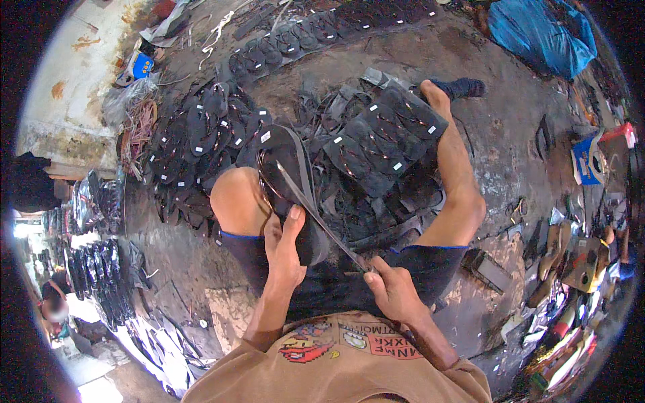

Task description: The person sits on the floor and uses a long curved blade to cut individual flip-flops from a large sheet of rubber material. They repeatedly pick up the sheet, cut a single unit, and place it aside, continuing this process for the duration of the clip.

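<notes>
In my left hand (285,245) is a black flip-flop (282,151) with a small white label near its toe, gripped by the heel half next to my bent left knee. My right hand (396,292) is closed round the handle end of a long, thin knife (336,242). Its blade slants up and left across the flip-flop, the tip near the strap. A narrow dark strip (304,171) runs along the sole's right edge; whether it is still joined to the sole, I cannot tell. The knife's handle is mostly hidden by my fingers.
Many labelled black flip-flops (201,134) are heaped at the left. Uncut black sheets with straps (390,138) lie on dark scraps between my legs. A row of flip-flops (289,43) stretches behind. Scissors (519,207), a dark block (488,271) and a blue tin (590,161) are at the right.
</notes>
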A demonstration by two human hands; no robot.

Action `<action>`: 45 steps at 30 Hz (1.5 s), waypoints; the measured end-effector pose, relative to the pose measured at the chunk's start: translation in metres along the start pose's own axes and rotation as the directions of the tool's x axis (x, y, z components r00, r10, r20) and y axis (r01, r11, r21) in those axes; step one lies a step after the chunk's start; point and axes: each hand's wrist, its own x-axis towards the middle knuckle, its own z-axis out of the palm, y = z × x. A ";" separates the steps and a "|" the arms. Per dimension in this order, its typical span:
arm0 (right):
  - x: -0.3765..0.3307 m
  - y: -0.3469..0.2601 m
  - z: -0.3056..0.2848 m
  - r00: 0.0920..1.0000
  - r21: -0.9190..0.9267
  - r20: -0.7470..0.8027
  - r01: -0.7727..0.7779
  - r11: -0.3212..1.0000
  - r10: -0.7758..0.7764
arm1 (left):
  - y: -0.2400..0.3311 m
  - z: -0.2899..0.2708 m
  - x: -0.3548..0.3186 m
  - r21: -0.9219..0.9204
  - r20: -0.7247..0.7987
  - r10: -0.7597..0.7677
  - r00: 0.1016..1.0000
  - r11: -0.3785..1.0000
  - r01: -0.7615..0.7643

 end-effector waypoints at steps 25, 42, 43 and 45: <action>0.096 -0.066 -0.032 0.921 0.548 -0.375 0.309 0.777 -0.102 | 0.057 0.015 0.009 0.428 0.394 0.010 0.919 0.883 -0.193; -0.100 0.013 -0.010 0.976 0.015 0.090 -0.198 0.980 0.196 | 0.064 -0.034 -0.016 0.279 0.374 -0.421 0.826 0.901 0.333; -0.081 0.012 -0.016 0.986 -0.002 0.084 -0.145 0.989 0.145 | 0.066 -0.033 -0.014 0.323 0.387 -0.413 0.824 0.898 0.298; -0.035 0.007 -0.028 0.996 -0.036 0.087 -0.032 0.999 0.035 | 0.075 -0.029 -0.008 0.483 0.426 -0.411 0.806 0.856 0.182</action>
